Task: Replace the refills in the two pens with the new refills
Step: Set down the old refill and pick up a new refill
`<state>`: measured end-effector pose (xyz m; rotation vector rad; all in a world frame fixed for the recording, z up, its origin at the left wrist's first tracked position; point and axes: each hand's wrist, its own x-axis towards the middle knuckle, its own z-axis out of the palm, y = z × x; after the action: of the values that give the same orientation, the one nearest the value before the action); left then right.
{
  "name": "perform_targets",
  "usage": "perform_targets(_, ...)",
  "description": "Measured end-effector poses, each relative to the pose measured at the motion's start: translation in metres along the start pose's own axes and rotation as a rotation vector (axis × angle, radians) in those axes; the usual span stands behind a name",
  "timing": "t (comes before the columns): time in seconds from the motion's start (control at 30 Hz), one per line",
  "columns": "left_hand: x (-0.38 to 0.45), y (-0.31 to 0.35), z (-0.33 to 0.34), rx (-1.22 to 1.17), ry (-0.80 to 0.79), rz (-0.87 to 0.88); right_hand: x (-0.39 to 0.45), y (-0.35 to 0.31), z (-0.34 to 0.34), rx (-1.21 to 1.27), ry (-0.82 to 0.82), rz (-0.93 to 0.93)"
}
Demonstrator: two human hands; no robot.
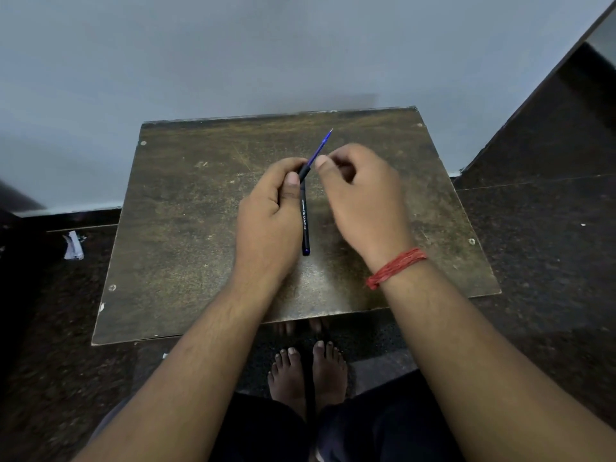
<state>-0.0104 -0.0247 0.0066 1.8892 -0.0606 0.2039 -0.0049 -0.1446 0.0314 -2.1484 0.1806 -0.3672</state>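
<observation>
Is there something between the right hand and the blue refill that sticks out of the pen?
Nothing visible is in the way. The blue refill sticks out of the black pen, which the left hand holds. The right hand is just beside the refill, with only a small open gap between them.

It looked like a plain room in a home rather than a workshop or office. A low, worn wooden table (186, 235) with scratched top and screws at its corners stood under the gripping hands, against a bare pale wall (233, 55) beyond them. Dark speckled stone floor (540, 248) spread on either side, a paper scrap (73, 245) lay far left, and bare feet (308, 375) rested below.
</observation>
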Motion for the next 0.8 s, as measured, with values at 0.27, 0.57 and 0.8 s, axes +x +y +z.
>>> perform_targets(0.27,-0.004,0.004,0.002,0.054,-0.024,0.040,-0.002,-0.001,0.014,0.397,-0.018,0.235)
perform_targets(0.57,-0.005,0.002,0.003,0.100,-0.023,0.061,0.010,0.008,-0.001,0.718,0.043,0.350)
perform_targets(0.8,-0.005,0.005,0.001,0.096,-0.046,0.036,0.031,0.038,-0.035,0.943,0.330,0.438)
